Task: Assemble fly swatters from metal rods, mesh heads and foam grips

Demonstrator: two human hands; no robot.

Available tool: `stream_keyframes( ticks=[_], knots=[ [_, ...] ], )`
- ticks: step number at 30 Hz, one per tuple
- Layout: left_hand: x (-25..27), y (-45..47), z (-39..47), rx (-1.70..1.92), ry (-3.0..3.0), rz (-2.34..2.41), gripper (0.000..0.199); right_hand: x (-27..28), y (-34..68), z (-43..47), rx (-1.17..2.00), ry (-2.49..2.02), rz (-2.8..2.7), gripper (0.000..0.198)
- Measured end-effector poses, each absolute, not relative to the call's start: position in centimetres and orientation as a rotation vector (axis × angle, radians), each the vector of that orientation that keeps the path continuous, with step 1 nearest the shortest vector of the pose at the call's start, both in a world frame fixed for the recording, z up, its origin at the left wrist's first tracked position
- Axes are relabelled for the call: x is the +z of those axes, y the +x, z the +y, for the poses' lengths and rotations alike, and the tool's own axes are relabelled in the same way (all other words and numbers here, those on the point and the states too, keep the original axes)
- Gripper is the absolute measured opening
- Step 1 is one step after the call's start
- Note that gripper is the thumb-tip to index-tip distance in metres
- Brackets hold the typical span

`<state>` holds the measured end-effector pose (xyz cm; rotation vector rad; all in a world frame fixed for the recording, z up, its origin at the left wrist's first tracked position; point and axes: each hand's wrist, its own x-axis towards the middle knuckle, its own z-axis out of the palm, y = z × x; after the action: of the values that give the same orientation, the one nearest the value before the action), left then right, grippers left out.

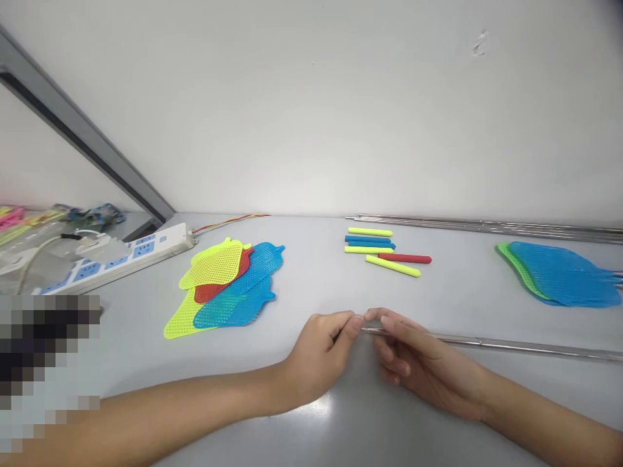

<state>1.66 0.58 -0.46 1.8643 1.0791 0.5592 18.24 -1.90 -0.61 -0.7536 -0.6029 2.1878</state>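
A slim metal telescopic rod [528, 348] runs from the middle of the table out past the right edge of view. My left hand [318, 357] is closed in a pinch at the rod's thin left end, and the very tip is hidden by the fingers. Just to the right, my right hand [428, 363] grips the rod between thumb and index finger, its other fingers loosely curled. Beyond my hands lie several coloured plastic sleeves with pointed ends, among them a red sleeve [406, 258] and a blue sleeve [370, 241].
Perforated fly swatter heads in yellow, red and blue [233, 311] overlap on the left. Blue and green swatter heads [559, 272] are stacked at right. More metal rods [487, 224] lie along the wall. A power strip [141, 250] with plugs sits far left.
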Motion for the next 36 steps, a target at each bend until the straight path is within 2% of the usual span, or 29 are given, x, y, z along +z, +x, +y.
stream_keyframes(
  ticks=[9, 19, 27, 36],
  knots=[
    [-1.4, 2.0, 1.2, 0.786, 1.543, 1.129, 0.041, -1.0, 18.9, -1.8, 2.016, -0.827, -0.507, 0.021],
    [-2.1, 2.3, 2.4, 1.053, 1.331, 1.097, 0.042, -1.9, 20.2, -0.6, 1.664, -0.794, -0.422, 0.022],
    [-1.7, 2.5, 2.5, 1.082, 1.25, 1.058, 0.042, -2.0, 20.0, -0.6, 1.689, -0.786, -0.424, 0.022],
    [-1.6, 2.3, 3.3, 0.959, 1.378, 1.057, 0.041, -2.3, 19.8, -0.3, 1.765, -0.725, -0.415, 0.021]
  ],
)
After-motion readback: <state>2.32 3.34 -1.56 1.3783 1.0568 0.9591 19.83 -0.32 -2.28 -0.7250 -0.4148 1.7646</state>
